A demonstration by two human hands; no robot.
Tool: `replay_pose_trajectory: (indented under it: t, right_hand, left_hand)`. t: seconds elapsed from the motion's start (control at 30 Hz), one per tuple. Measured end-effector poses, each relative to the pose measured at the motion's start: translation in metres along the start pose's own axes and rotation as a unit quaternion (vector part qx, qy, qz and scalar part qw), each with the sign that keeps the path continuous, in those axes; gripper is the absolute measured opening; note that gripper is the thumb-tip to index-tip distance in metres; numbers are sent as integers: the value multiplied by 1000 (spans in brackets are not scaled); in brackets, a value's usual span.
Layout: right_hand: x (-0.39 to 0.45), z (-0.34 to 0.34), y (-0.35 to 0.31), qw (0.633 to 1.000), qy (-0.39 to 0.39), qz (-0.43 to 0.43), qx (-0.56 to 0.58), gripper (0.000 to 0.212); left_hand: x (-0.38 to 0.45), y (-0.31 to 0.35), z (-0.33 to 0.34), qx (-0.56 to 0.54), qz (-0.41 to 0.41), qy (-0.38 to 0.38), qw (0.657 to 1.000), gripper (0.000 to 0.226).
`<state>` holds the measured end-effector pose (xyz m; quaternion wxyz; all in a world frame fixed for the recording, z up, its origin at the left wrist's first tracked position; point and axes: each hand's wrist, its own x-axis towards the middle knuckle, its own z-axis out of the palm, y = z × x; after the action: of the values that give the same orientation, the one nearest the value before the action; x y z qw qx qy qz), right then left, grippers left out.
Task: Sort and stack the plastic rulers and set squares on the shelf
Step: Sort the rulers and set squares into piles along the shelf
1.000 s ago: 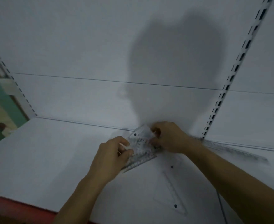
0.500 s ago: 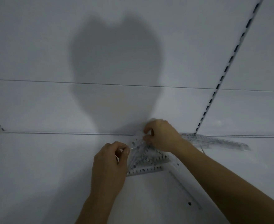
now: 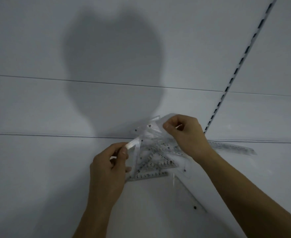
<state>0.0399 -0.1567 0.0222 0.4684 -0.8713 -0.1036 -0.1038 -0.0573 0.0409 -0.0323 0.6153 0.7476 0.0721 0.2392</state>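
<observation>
A loose bunch of clear plastic set squares (image 3: 151, 157) with printed scales is held between both hands just above the white shelf (image 3: 38, 177), near its back edge. My left hand (image 3: 109, 170) pinches the bunch's lower left corner. My right hand (image 3: 185, 134) grips its upper right corner. A clear straight ruler (image 3: 233, 148) lies flat along the back of the shelf, right of my right wrist. One large clear set square (image 3: 189, 196) rests on the shelf below the bunch, under my right forearm.
The white back panel (image 3: 38, 100) rises right behind the hands. A slotted metal upright (image 3: 233, 78) runs diagonally up at the right. A head-shaped shadow falls on the panel.
The view has swung left and then right. Both hands have fanned the set squares apart and raised the right corner; the bunch now sits closer to the back panel.
</observation>
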Motion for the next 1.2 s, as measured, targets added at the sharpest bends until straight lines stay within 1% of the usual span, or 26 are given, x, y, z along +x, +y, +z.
replay_pose_trajectory:
  t: [0.1, 0.17, 0.23, 0.3, 0.4, 0.43, 0.57, 0.63, 0.7, 0.77, 0.87, 1.0, 1.1, 1.2]
  right_hand:
    - [-34, -32, 5, 995, -14, 51, 90, 20]
    - [-64, -55, 13, 988, 2, 77, 134, 23]
    - [-92, -79, 26, 983, 23, 106, 148, 23]
    - [-115, -110, 49, 982, 36, 125, 137, 18]
    - [-147, -167, 86, 984, 43, 147, 96, 5]
    - [-158, -189, 98, 982, 54, 157, 90, 6]
    - [-209, -280, 139, 974, 108, 184, 72, 33]
    - [-236, -321, 160, 970, 143, 188, 54, 36]
    - [-263, -357, 183, 962, 185, 194, 41, 33]
    - [-288, -389, 204, 954, 225, 198, 26, 24]
    - [-318, -435, 228, 942, 262, 212, 5, 13]
    - [-334, -481, 248, 931, 297, 213, 14, 10]
    - [-326, -505, 266, 922, 329, 198, 39, 8]
    - [-308, -518, 286, 918, 339, 197, 63, 7]
  left_hand:
    - [-11, 13, 11, -18, 6, -19, 1000, 23]
    - [-21, 22, 27, -12, 22, -36, 999, 24]
    - [-34, 32, 51, -19, 32, -56, 998, 23]
    - [-48, 40, 82, -19, 42, -83, 995, 24]
    - [-77, 52, 135, 3, 67, -126, 990, 26]
    - [-88, 57, 154, 10, 80, -137, 987, 27]
    - [-141, 82, 234, 29, 127, -185, 974, 23]
    - [-166, 96, 275, 24, 150, -205, 967, 24]
    - [-189, 108, 316, 19, 161, -221, 962, 24]
    - [-209, 115, 356, 13, 162, -235, 958, 23]
    - [-232, 123, 414, 5, 161, -256, 953, 20]
    - [-243, 145, 476, -10, 116, -285, 951, 16]
    - [-241, 163, 517, -35, 74, -300, 950, 20]
    - [-229, 174, 558, -31, 49, -337, 940, 19]
